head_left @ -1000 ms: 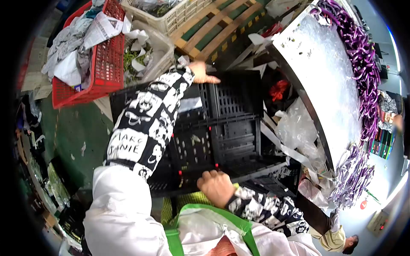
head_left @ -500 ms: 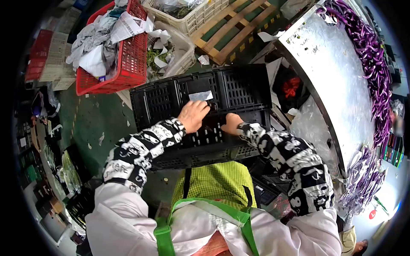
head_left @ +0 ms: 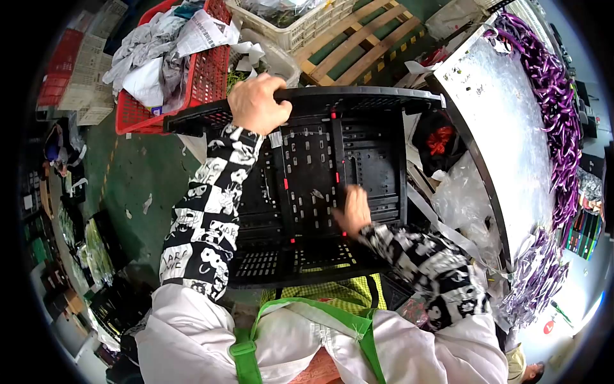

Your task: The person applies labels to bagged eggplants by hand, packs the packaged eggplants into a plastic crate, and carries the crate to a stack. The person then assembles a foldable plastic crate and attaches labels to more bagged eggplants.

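A black plastic folding crate lies in front of me, its slotted floor and red clips facing up. My left hand is closed over the far rim toward the left, thumb pointing right. My right hand is inside the crate, low over the floor near the right-hand ribs, fingers stretched and slightly blurred; nothing shows in it. Whether it touches the floor, I cannot tell. A small pale scrap is on the floor left of that hand. The crate's near wall stands up close to my apron.
Beyond the crate at left is a red basket of crumpled paper. Behind it are a white crate and a wooden pallet. To the right, a white-topped table carries purple eggplants. Plastic film hangs beside it.
The crate's far wall, folded inward before, now stands raised. My left hand has moved up and away to its rim. My right hand has shifted toward me, down into the crate.
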Available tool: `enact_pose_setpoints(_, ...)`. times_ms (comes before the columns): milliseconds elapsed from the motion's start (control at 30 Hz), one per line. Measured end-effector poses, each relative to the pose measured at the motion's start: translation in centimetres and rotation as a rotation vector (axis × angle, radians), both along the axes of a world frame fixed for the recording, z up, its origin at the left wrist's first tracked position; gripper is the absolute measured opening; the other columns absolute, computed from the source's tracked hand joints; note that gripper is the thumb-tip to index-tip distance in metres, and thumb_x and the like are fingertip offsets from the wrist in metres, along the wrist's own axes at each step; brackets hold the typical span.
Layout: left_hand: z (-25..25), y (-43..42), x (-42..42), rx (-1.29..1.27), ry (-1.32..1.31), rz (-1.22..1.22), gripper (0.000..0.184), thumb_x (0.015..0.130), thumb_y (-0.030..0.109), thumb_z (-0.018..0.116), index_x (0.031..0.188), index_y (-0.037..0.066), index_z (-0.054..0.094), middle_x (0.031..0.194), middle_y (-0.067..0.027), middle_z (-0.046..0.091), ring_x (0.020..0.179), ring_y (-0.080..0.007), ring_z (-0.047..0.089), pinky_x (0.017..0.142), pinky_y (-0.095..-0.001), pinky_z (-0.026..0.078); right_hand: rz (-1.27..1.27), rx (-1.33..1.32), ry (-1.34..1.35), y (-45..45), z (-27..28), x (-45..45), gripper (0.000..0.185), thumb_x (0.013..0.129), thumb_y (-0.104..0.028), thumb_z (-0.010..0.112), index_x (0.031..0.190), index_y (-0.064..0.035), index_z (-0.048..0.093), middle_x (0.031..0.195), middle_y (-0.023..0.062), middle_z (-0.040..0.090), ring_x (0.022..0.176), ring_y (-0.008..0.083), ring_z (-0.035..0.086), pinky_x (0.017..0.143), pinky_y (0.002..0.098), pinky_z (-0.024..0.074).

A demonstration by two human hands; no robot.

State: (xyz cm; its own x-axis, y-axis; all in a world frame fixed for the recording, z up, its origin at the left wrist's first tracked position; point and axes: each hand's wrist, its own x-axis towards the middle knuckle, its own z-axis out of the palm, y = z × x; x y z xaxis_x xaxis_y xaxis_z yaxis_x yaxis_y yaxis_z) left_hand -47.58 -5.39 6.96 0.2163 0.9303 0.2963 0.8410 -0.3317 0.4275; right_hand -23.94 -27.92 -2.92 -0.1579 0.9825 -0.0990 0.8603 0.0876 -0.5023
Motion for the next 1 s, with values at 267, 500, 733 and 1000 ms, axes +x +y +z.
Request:
enact_pose_setpoints(267, -3.9, -8.7, 1.0, 0.32, -0.169, -0.454, 0.021, 0.071, 0.012, 0.066, 0.089, 0.006, 0.058, 0.104, -0.0104, 0.055, 0.101, -0.0287, 0.051, 0.09, -0.0432, 0.038, -0.204, -0.365, -0.345, 5.9, -1.1, -1.1, 0.052, 0.068, -0.034, 0.072, 0.099, 0.0003, 0.048, 0.096, 0.0188, 0.058, 0.092, 0.0323, 0.062, 0.076, 0.0393, 0.0517)
enact_pose_setpoints(500, -11.5, -16.7, -0.5, -0.178, 0.301, -0.864, 0.02, 0.077, 0.028, 0.065, 0.081, 0.008, 0.063, 0.085, -0.004, 0.054, 0.098, -0.0241, 0.048, 0.091, -0.0403, 0.036, -0.397, -0.415, -0.131, 6.9, 7.7, 1.2, 0.049, 0.066, -0.027, 0.067, 0.098, 0.0048, 0.048, 0.093, 0.0265, 0.062, 0.087, 0.0395, 0.063, 0.081, 0.0439, 0.05)
enact_pose_setpoints(733, -10.3, -13.7, 0.5, -0.185, 0.534, -1.15, 0.035, 0.082, 0.038, 0.058, 0.06, 0.011, 0.062, 0.064, -0.0025, 0.055, 0.071, -0.0196, 0.05, 0.077, -0.0329, 0.034, -0.665, -0.162, -0.018, 6.2, 11.3, 11.6, 0.044, 0.08, -0.035, 0.065, 0.1, -0.0002, 0.047, 0.084, 0.0221, 0.063, 0.08, 0.0383, 0.063, 0.073, 0.0425, 0.0497)
enact_pose_setpoints(1000, -1.5, -14.0, -2.3, -0.649, 0.726, -0.6, 0.037, 0.084, 0.039, 0.056, 0.07, 0.007, 0.068, 0.07, -0.0091, 0.065, 0.077, -0.0257, 0.065, 0.069, -0.0388, 0.048, -0.491, 0.046, -0.284, 5.6, 12.0, 12.1, 0.044, 0.085, -0.041, 0.061, 0.095, -0.0016, 0.045, 0.084, 0.0239, 0.06, 0.073, 0.0426, 0.061, 0.064, 0.0481, 0.0495)
